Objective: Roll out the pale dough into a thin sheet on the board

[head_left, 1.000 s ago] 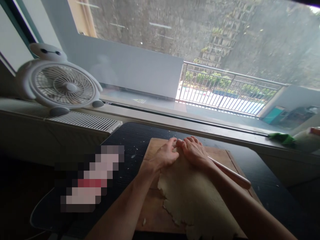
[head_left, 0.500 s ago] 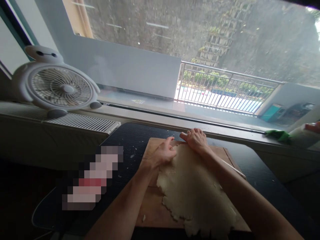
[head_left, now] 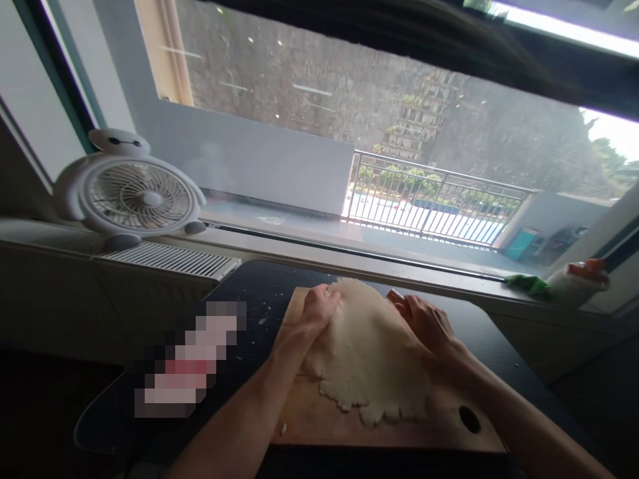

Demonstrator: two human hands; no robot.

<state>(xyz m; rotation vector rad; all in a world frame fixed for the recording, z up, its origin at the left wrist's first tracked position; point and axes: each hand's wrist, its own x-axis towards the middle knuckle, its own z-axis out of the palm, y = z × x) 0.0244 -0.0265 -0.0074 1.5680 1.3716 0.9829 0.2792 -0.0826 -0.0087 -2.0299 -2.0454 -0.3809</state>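
On the wooden board (head_left: 304, 426), the dough (head_left: 372, 349) lies long-ways ahead. My left hand (head_left: 322, 305) pinches its far left edge; my right hand (head_left: 428, 320) is by its right edge, grip too hidden to tell.

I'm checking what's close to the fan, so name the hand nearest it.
The left hand, curled at the left edge of the dough, is nearest the fan; the right hand is farther off, at the opposite edge.

Daylight comes through a wide window (head_left: 299, 93) above a pale sill (head_left: 319, 254), with a grille-topped radiator (head_left: 174, 260) at left, a dark table (head_left: 482, 342) in front, and a metal railing (head_left: 434, 194) outside beside a grey wall (head_left: 264, 163).
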